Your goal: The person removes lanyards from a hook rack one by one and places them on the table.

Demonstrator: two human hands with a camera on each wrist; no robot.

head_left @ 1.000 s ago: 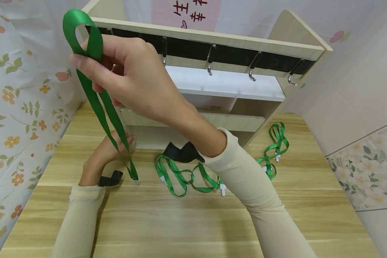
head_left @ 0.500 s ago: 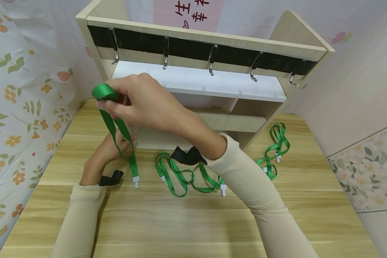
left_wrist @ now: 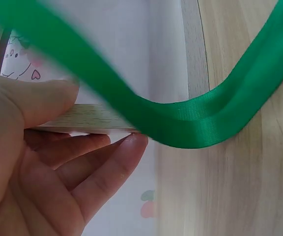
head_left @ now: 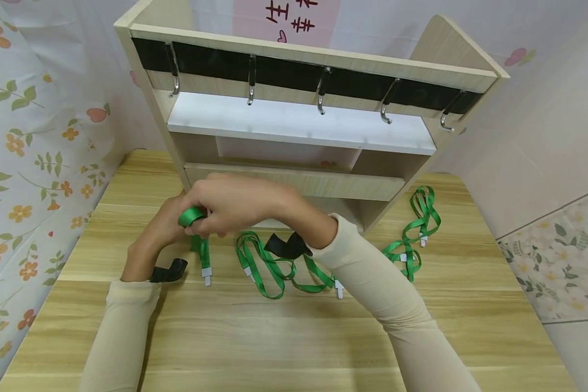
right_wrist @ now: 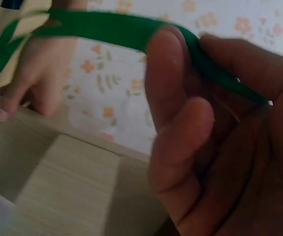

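Note:
Low at the left corner of the wooden hook rack, my right hand pinches a green lanyard near its looped end. Its straps hang down to a white clip close over the table. My left hand holds the rack's side panel, thumb on one face and fingers on the other. In the left wrist view the lanyard sags across in front of that hand. The right wrist view shows the strap running between my thumb and fingers. The right hand partly covers the left hand's fingers in the head view.
Several metal hooks line the rack's black strip, with nothing hung on them. Green lanyards lie loosely coiled before the rack, and others lie to its right. A floral cloth covers the left wall.
My right hand has come down and slightly right with the lanyard, from hook height to beside my left hand. The lanyard's loop is lower, its straps bunched. The left hand has stayed put.

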